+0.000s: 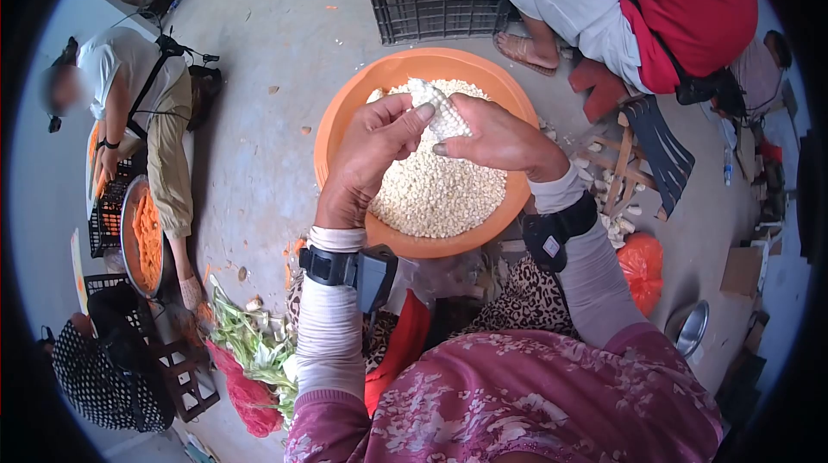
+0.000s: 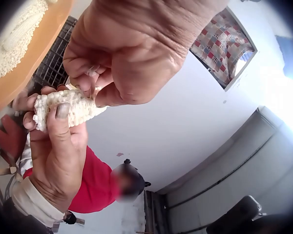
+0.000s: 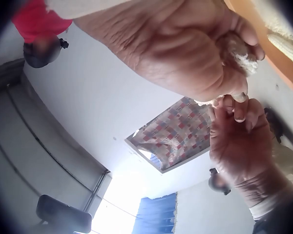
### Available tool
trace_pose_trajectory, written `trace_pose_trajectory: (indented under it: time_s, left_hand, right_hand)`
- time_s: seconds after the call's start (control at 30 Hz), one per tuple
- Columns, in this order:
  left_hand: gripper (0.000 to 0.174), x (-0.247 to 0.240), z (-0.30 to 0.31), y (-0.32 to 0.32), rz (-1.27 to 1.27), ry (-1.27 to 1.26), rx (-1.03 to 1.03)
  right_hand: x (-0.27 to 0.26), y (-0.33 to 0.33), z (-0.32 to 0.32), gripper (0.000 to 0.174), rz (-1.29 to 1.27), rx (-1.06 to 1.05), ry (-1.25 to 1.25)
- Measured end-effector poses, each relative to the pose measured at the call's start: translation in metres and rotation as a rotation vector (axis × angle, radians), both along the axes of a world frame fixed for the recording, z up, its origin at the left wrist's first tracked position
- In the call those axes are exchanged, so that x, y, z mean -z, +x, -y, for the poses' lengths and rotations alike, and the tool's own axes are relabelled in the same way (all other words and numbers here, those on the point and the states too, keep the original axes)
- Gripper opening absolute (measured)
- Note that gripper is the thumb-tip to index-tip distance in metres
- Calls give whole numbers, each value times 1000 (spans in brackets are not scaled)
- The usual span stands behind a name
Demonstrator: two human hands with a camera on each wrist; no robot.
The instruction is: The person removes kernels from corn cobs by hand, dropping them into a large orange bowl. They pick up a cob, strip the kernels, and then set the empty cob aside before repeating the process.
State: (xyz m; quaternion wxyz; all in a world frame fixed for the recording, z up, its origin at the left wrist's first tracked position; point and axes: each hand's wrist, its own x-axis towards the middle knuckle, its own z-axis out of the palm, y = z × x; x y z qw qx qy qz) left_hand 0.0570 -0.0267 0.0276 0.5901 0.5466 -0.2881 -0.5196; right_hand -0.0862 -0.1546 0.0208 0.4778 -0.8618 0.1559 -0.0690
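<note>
A white corn cob (image 1: 447, 118), partly stripped of kernels, is held between both hands above an orange basin (image 1: 332, 122) of loose pale kernels (image 1: 440, 195). My right hand (image 1: 504, 137) grips the cob, its thumb lying along the kernel rows in the left wrist view. At the cob's other end, my left hand (image 1: 375, 139) has its thumb pressed against the kernels and its fingers curled in. A thin pale wisp shows between the left fingers (image 2: 90, 80). In the right wrist view, the right hand covers much of the cob.
Another cob (image 3: 285, 48) lies in the basin. A person in red (image 1: 690, 6) sits at the right, near a black crate (image 1: 440, 14). On the left, another person (image 1: 138, 75) bends by a metal bowl (image 1: 129, 239) of orange pieces. Green husks (image 1: 246, 329) lie on the floor.
</note>
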Motion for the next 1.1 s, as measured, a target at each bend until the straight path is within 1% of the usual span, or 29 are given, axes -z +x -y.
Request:
trace_pose_trajectory:
  time_s: [0.03,0.1,0.13,0.2,0.33,0.4,0.43,0.5,0.53,0.6,0.63,0.7,0.73,0.8,0.83,0.9,1.0,1.1]
  left_hand:
    - [19,1,2,-2,0,0,0]
    - [21,7,7,-8,223,30,-44]
    - [21,9,8,-10,222,31,-44]
    - [22,12,10,-13,218,-14,-87]
    - [21,9,4,-7,243,-11,-64]
    - [19,9,1,-2,217,-27,3]
    - [19,8,0,-2,218,-26,4]
    - [17,4,-1,-3,211,-43,1]
    - [17,2,-1,-4,211,-44,2]
    - [19,0,-2,-4,119,-73,22]
    - [19,0,-2,-4,119,-73,22]
    - [22,0,-3,-3,195,-72,53]
    - [22,1,-1,-4,195,-72,53]
    - [25,2,3,-7,209,9,9]
    - [25,3,5,-9,209,9,9]
    - [25,7,9,-12,176,60,-88]
    - [27,13,11,-16,206,42,-127]
    - [28,13,9,-14,227,21,-98]
  right_hand:
    - [-2,0,-1,40,0,0,0]
    - [-7,1,-6,41,-63,-7,61]
    - [-6,1,-6,41,-64,-7,62]
    - [-1,2,-6,41,-22,-11,-13]
    - [-1,1,-4,42,-9,-39,11]
    - [-6,0,-4,43,5,-59,55]
    - [-7,-1,-4,43,5,-58,55]
    - [-8,-2,-2,44,131,-92,197]
    - [-8,-2,-2,44,131,-92,196]
    - [-7,-2,-1,45,85,-74,178]
    - [-7,-1,0,45,85,-75,179]
    - [-7,0,-1,47,12,11,121]
    - [-8,0,-2,47,12,11,121]
    - [-11,1,-6,49,1,33,99]
    - [-8,2,-6,49,1,33,99]
    - [1,3,-6,50,41,25,10]
    - [1,3,-8,50,7,38,-33]
    - [-1,3,-7,50,-34,20,-31]
